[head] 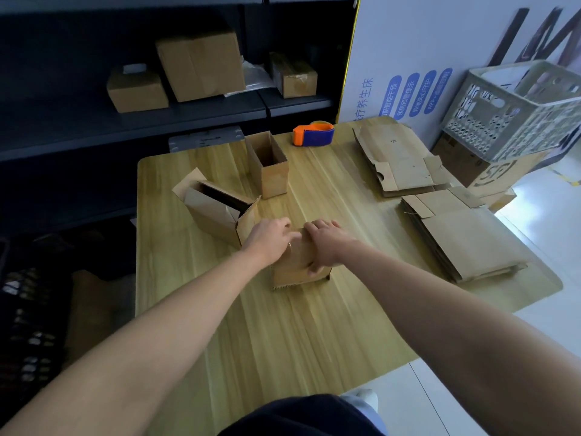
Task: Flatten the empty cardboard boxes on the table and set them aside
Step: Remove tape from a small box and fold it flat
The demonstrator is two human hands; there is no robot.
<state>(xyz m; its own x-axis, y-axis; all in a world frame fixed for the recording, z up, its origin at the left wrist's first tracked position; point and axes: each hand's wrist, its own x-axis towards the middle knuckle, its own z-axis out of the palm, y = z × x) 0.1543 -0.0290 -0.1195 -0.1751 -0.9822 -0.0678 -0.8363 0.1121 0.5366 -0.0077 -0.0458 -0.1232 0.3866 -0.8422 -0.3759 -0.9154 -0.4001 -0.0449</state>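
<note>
Under both hands, mid-desk (283,341): small carton (292,273) held upright.
Right hand (327,247) clamps the small carton, thumb on the near face; left hand (270,240) lies on its top, grip not discernible. Risk: uneven downward pressure may buckle it or tip it toward the open box (220,212) just beyond the left hand.

On the table (283,341): small box (289,275), open box (217,212) behind-left, tape dispenser (313,133) beyond, flat cartons (465,240) right.

a thin ring (290,245) on the left hand (270,240), a dark navy garment (301,416), a pale shoe (361,399)
</note>
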